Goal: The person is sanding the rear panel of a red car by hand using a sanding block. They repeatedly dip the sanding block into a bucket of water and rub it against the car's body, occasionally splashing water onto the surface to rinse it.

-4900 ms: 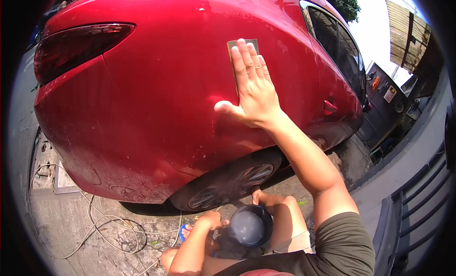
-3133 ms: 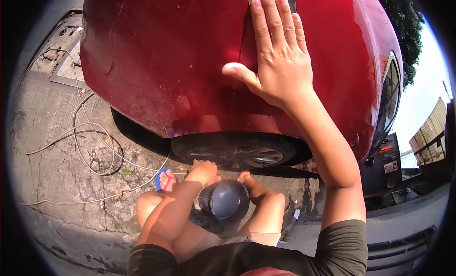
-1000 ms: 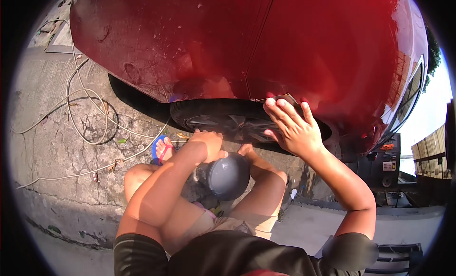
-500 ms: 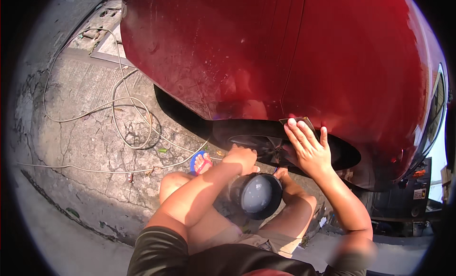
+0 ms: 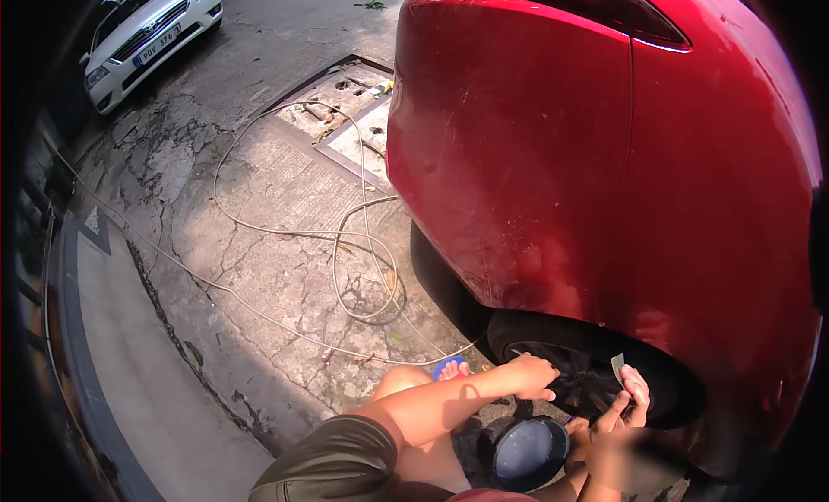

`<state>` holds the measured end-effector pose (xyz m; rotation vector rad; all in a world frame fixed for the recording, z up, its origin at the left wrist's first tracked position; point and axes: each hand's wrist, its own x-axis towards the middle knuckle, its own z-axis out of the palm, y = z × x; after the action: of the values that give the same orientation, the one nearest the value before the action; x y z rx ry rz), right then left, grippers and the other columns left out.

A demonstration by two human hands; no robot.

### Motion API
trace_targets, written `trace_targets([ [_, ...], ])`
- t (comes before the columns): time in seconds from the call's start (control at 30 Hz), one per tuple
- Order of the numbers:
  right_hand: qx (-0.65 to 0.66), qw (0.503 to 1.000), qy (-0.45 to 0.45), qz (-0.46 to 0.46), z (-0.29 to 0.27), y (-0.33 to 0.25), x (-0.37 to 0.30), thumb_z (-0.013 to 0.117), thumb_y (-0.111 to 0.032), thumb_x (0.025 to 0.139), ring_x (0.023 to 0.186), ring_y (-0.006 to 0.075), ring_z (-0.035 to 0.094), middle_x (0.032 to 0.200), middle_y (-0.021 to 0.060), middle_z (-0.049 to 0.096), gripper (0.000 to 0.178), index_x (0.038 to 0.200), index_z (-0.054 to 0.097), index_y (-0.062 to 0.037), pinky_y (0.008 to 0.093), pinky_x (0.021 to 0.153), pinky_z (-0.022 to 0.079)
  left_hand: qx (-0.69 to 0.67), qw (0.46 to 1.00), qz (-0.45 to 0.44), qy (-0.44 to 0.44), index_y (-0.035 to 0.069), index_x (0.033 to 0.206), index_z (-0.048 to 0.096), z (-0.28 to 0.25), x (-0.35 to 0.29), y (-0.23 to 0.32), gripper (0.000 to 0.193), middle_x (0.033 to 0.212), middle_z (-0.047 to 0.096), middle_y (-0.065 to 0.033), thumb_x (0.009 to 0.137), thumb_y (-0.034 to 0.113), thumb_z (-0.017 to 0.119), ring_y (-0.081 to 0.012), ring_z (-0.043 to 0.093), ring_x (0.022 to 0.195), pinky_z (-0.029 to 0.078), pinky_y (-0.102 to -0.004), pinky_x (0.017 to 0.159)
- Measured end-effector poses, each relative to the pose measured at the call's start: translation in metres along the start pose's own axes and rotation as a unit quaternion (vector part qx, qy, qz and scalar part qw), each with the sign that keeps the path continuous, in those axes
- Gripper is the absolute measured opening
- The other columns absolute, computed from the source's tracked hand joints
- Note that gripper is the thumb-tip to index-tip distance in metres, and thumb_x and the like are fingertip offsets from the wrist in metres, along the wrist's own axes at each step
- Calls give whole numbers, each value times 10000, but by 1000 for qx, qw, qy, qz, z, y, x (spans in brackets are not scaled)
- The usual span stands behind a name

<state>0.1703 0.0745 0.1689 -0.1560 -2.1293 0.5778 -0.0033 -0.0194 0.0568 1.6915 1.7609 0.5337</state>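
Note:
My right hand (image 5: 629, 405) is raised beside the wheel arch, its thumb and fingers pinching a small thin sheet (image 5: 617, 365) that looks like sandpaper. The sheet stands clear of the red car's dusty body panel (image 5: 535, 182). My left hand (image 5: 533, 378) is curled closed in front of the dark wheel (image 5: 580, 374); the inside of its grip is hidden. Between my legs, below both hands, is a black bucket (image 5: 518, 483) of cloudy greyish water.
A pale hose (image 5: 298, 232) lies looped on the cracked concrete (image 5: 268, 277) to the left. Beyond it is a framed drain cover (image 5: 332, 113). A white car (image 5: 151, 35) is parked far left. My sandalled foot (image 5: 451, 370) rests near the tyre.
My right hand has come off the red panel with the sheet, which was pressed flat under its fingers. The view has swung left and up. My left hand stays closed by the wheel.

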Motion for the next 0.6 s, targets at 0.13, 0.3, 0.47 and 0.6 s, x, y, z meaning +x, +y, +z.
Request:
trace_targets([
  [0.13, 107, 941, 43, 317, 50, -19, -52, 723, -85, 965, 1026, 194, 601, 1182, 107, 555, 354, 1242, 514, -17, 334, 856, 558, 16, 996, -57, -73, 93, 1273, 702, 8, 16, 19, 484, 1197, 748, -144, 940, 444, 710, -318, 679, 1208, 417, -549, 1118],
  [0.3, -3, 996, -27, 87, 47, -26, 22, 756, 7, 893, 900, 230, 607, 1018, 125, 634, 273, 1140, 642, 24, 332, 838, 489, 106, 972, -27, -207, 115, 1355, 701, 22, 33, 33, 552, 1372, 692, -130, 926, 461, 734, -308, 596, 1362, 333, -635, 1177],
  [0.47, -278, 935, -7, -220, 5, 0, 112, 870, 1, 761, 724, 229, 594, 809, 42, 625, 381, 1046, 631, -79, 379, 848, 406, 112, 983, -7, -143, 56, 1249, 757, 25, 40, 50, 528, 1284, 728, -186, 890, 443, 746, -354, 669, 1254, 391, -650, 1129],
  [0.6, -327, 915, 6, -238, -3, 6, 111, 850, -113, 822, 737, 219, 582, 760, 18, 603, 249, 951, 638, -96, 378, 859, 395, 129, 983, 4, -134, 32, 1287, 718, 19, 45, 64, 605, 1260, 727, -203, 904, 500, 736, -375, 660, 1250, 368, -597, 1171],
])
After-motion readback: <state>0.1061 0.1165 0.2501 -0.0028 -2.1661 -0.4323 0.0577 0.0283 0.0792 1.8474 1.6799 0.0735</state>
